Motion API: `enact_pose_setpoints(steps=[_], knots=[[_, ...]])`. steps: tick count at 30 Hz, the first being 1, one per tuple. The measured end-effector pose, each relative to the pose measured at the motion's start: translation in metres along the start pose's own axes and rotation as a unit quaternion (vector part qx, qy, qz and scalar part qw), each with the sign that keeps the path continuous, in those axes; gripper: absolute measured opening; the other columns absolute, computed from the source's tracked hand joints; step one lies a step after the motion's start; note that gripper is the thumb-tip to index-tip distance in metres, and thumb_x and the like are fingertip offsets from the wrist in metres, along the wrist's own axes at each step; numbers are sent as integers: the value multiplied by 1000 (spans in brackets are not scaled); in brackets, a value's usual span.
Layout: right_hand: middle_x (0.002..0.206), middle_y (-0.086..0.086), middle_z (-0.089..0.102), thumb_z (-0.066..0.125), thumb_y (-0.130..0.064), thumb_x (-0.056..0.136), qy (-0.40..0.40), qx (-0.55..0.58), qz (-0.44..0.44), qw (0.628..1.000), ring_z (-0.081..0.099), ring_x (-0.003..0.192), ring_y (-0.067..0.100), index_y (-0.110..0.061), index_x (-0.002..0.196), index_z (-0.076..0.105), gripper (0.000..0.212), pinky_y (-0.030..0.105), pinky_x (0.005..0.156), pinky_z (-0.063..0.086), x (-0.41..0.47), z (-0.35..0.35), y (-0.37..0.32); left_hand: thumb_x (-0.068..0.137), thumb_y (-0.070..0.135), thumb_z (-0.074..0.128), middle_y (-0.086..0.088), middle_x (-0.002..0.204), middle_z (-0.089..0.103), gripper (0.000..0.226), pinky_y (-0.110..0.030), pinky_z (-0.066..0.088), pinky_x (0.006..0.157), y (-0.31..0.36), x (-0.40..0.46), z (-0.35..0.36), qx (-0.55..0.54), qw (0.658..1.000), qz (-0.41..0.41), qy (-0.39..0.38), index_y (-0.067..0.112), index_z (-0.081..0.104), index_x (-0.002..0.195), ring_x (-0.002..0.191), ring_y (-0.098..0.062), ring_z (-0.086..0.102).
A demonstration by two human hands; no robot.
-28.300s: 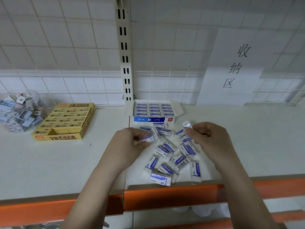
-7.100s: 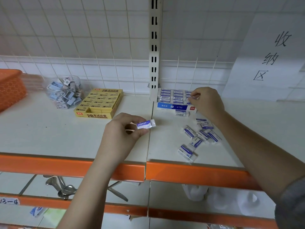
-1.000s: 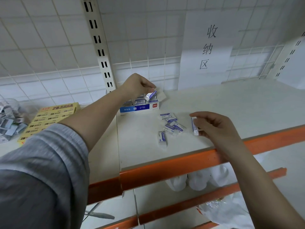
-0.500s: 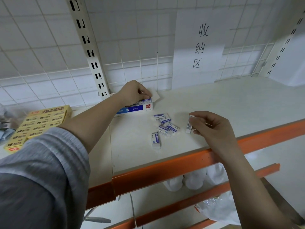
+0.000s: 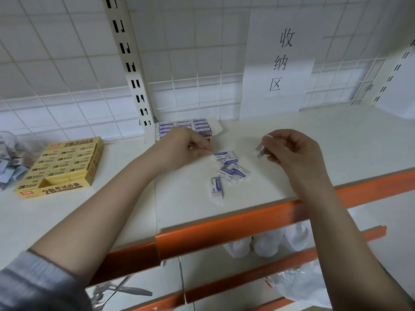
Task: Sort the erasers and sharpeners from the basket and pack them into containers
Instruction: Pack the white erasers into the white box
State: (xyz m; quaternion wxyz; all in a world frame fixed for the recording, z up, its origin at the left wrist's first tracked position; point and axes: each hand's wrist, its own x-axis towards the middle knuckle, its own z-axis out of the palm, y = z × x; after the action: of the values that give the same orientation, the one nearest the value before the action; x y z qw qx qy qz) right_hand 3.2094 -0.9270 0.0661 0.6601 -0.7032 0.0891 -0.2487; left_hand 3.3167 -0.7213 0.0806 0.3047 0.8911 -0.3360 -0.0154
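White box is packed with erasers; an eraser is pinched by right hand; left hand is curled, grip unclear.

A person's two bare forearms reach over a white shelf with an orange front edge. The left hand has curled fingers beside the nearest of five loose erasers in blue-and-white sleeves. The right hand pinches another eraser, blurred, above the shelf. Behind sits an open box of erasers; at left, a yellow box and a clear container.
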Motion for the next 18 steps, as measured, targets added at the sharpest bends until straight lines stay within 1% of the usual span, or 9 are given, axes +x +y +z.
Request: enact_pose_setpoints(steps=[2,4,6,8,9,11,14,17,18], knots=[[75,2,70,68,-14,85,1,5,-4,1000,64,67,9,-13,82,65,4,16,62,50,5,1,-4,84,20,69,20,83,65,12,-4,43,68,7,-15,2,-1,1000,3,-21,21,74,95,79,-5,62],[75,3,69,70,-16,84,2,2,-9,1000,63,64,8,-10,84,64,8,17,63,51,9,3,-7,85,24,67,19,87,66,15,-3,42,68,14,-28,6,1,1000,-13,-19,20,74,97,75,3,58],[74,2,68,72,-18,82,2,-7,-15,1000,62,61,7,-7,86,64,14,18,64,53,12,6,-10,85,33,65,11,93,70,19,-9,45,71,21,-37,14,-8,998,-60,-3,20,74,95,76,3,58],[73,2,67,73,-19,81,1,-9,-19,1000,62,59,6,-3,88,63,20,19,65,54,14,9,-11,82,47,62,6,93,70,33,-20,47,76,26,-45,24,-1,991,-132,15,20,74,95,81,-6,59],[73,1,66,73,-19,81,3,-11,-20,1000,61,58,6,-1,89,63,22,20,66,55,15,10,-12,79,54,61,5,93,68,41,-22,46,75,29,-47,30,7,986,-166,23,19,73,96,82,-9,58],[70,1,65,74,-20,80,12,-14,-18,1000,61,56,6,0,90,64,25,22,67,55,17,12,-11,74,61,62,3,92,64,54,-21,40,72,35,-51,41,9,977,-209,41,16,69,102,80,-9,54],[59,-6,64,75,-20,80,35,-11,-8,999,60,53,6,-7,84,64,18,21,63,54,22,14,-9,71,60,68,0,104,60,63,-19,36,74,45,-53,54,29,973,-227,43,14,62,115,89,-12,52],[53,-7,62,71,-17,83,38,-2,-5,999,59,52,7,-16,82,68,3,20,61,53,25,15,-8,76,52,69,-2,108,62,53,-22,42,80,46,-56,59,51,972,-226,49,15,63,113,98,-16,57],[53,-6,63,69,-14,85,35,4,-4,999,59,53,7,-19,81,70,6,20,61,53,25,16,-7,78,48,67,-1,107,63,46,-24,45,81,45,-57,60,51,971,-228,49,16,64,111,97,-16,58]])
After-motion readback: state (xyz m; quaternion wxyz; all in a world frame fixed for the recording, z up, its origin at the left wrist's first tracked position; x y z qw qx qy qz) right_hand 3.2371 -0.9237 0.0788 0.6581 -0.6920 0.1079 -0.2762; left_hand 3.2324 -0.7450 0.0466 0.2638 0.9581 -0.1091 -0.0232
